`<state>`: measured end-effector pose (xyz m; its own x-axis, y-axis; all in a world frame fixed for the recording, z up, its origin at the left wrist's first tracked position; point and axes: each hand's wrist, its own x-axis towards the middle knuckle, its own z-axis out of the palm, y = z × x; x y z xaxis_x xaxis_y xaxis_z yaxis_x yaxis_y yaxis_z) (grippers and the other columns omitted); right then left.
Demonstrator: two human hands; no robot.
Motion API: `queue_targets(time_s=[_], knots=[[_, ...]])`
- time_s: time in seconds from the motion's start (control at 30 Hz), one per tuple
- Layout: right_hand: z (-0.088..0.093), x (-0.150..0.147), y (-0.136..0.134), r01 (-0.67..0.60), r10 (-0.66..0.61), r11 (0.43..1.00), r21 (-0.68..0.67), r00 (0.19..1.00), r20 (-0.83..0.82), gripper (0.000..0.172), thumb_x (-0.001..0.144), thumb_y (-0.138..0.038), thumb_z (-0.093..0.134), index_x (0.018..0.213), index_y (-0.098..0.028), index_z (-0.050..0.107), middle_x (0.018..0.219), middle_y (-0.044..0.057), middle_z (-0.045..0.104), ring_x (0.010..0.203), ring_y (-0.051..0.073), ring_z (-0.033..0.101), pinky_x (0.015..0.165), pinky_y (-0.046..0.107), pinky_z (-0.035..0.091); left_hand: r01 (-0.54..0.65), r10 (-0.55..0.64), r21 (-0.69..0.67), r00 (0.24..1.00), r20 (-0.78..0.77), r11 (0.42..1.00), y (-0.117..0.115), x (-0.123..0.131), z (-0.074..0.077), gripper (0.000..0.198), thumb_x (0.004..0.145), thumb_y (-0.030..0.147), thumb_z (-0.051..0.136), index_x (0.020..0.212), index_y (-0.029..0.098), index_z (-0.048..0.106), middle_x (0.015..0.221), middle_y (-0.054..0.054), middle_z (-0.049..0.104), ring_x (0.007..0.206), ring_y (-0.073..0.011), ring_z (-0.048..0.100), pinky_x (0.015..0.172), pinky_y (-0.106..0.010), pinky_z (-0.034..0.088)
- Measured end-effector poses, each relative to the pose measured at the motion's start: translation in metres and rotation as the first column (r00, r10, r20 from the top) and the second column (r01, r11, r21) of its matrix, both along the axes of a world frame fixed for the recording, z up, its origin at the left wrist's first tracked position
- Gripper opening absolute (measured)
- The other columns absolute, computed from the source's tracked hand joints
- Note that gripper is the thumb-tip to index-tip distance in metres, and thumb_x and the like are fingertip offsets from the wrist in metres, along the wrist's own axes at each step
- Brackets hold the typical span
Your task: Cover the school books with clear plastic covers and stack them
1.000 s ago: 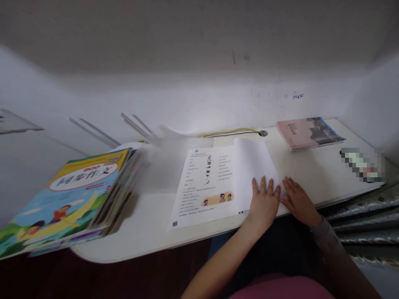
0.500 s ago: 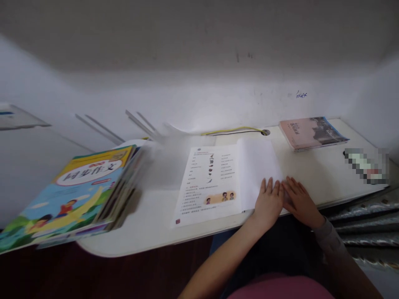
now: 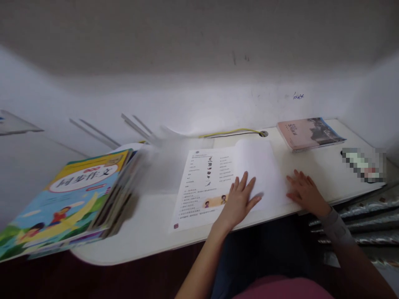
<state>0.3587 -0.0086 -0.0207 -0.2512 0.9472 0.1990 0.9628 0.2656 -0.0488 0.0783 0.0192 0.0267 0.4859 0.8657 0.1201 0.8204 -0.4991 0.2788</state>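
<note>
A printed worksheet (image 3: 199, 187) with small pictures lies flat on the white desk (image 3: 149, 232). Joined to its right side, or lying over it, is a blank white sheet (image 3: 258, 166); I cannot tell which. My left hand (image 3: 238, 199) rests across the boundary between the two, fingers spread, covering part of a coloured picture. Just right of the blank sheet, my right hand (image 3: 305, 191) is over the desk with its fingers apart, holding nothing. A grey band circles the right wrist.
At the left stands a stack of books (image 3: 77, 195) with a colourful cover. A pinkish booklet (image 3: 308, 133) lies at the back right, near a blurred-out phone-like object (image 3: 363, 164). A yellow cable (image 3: 230, 132) runs along the wall to a desk hole.
My left hand has slid left from the blank sheet's right edge onto the printed page's side. The hands, close together before, are now apart, and the right hand's fingers have spread.
</note>
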Motion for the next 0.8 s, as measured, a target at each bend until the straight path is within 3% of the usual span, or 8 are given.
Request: queue_targets(time_s=[0.2, 0.4, 0.8], knots=[[-0.006, 0.015, 0.02, -0.054, 0.053, 0.997, -0.047, 0.999, -0.005, 0.065, 0.087, -0.056, 0.044, 0.14, -0.019, 0.037, 0.147, 0.018, 0.029, 0.135, 0.031, 0.028, 0.104, 0.048, 0.029, 0.061, -0.059, -0.018, 0.996, 0.072, 0.998, 0.0, 0.0, -0.013, 0.055, 0.09, 0.042, 0.043, 0.138, 0.017, 0.037, 0.152, -0.014, 0.018, 0.139, -0.035, 0.008, 0.107, -0.05, 0.03], [-0.007, 0.013, 0.018, -0.061, 0.062, 0.997, -0.046, 0.998, 0.014, 0.065, 0.086, -0.057, 0.044, 0.138, -0.018, 0.04, 0.147, 0.018, 0.03, 0.135, 0.032, 0.026, 0.104, 0.048, 0.029, 0.129, -0.13, 0.041, 0.991, 0.038, 0.991, -0.003, 0.001, -0.02, 0.053, 0.088, 0.038, 0.046, 0.136, 0.017, 0.041, 0.15, -0.013, 0.025, 0.139, -0.037, 0.007, 0.106, -0.056, 0.029], [-0.007, 0.016, 0.019, -0.065, 0.067, 0.996, -0.058, 0.997, 0.031, 0.064, 0.087, -0.058, 0.042, 0.139, -0.02, 0.039, 0.147, 0.019, 0.029, 0.136, 0.032, 0.025, 0.104, 0.049, 0.029, 0.123, -0.121, 0.028, 0.989, -0.086, 0.992, -0.004, 0.012, -0.017, 0.051, 0.087, 0.035, 0.047, 0.134, 0.015, 0.044, 0.149, -0.012, 0.029, 0.137, -0.0423, 0.011, 0.105, -0.057, 0.03]])
